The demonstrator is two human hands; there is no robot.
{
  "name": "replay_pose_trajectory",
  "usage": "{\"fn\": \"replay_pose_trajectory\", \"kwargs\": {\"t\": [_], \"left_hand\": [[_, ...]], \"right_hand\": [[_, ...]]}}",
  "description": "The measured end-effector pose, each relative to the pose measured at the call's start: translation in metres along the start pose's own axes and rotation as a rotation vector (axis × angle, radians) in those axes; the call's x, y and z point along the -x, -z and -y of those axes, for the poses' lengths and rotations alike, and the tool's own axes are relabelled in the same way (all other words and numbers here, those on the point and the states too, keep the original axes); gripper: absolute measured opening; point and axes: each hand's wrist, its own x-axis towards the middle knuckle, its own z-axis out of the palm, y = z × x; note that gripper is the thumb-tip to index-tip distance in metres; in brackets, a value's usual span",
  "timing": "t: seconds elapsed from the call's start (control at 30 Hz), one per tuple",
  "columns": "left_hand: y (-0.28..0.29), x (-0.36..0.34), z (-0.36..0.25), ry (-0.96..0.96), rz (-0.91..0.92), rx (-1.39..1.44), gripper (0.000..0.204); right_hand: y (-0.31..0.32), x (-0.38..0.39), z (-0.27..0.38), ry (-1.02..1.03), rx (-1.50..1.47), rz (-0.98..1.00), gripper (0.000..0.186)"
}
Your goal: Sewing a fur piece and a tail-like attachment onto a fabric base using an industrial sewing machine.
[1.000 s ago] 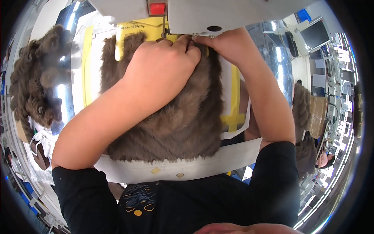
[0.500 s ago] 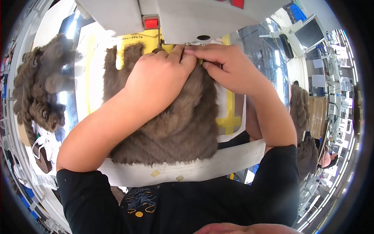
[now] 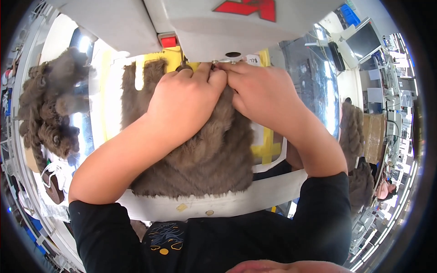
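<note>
A brown fur piece [image 3: 200, 175] lies under my forearms, its near edge hanging toward me over a white board. At its far end, my left hand [image 3: 184, 102] grips the fur with bent fingers, close to the metal foot parts [image 3: 184, 66] of a sewing machine [image 3: 223, 36]. My right hand [image 3: 264, 93] is closed beside it, thumb and fingers pinching the fur's far edge. The fingertips of both hands nearly meet below the machine head. What lies exactly between them is partly hidden.
Heaped brown fur pieces [image 3: 52, 104] lie at the left, near a brown item with white cord [image 3: 55, 179]. The white board [image 3: 168, 207] runs along my front. Yellow tape [image 3: 266, 150] marks the worktop. At the right stand a monitor [image 3: 363, 42], more fur [image 3: 351, 129] and a cardboard box [image 3: 373, 136].
The machine head and worktop appear slightly lower in view. My right hand has drawn its extended fingers in, closing on the fur. A small white tag now shows behind it.
</note>
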Motion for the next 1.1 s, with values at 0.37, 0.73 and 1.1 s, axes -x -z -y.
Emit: {"fn": "replay_pose_trajectory", "kwargs": {"t": [0.37, 0.73, 1.1], "left_hand": [[-0.006, 0.000, 0.001, -0.037, -0.154, 0.004, 0.020], [-0.004, 0.001, 0.004, -0.006, -0.155, 0.041, 0.014], [-0.002, 0.004, 0.004, -0.037, -0.113, 0.032, 0.020]], "right_hand": [[-0.019, 0.010, -0.019, 0.043, -0.429, -0.109, 0.035], [-0.014, 0.007, -0.002, 0.015, -0.126, -0.072, 0.023], [-0.010, 0.004, -0.003, -0.014, -0.125, -0.051, 0.024]]}}
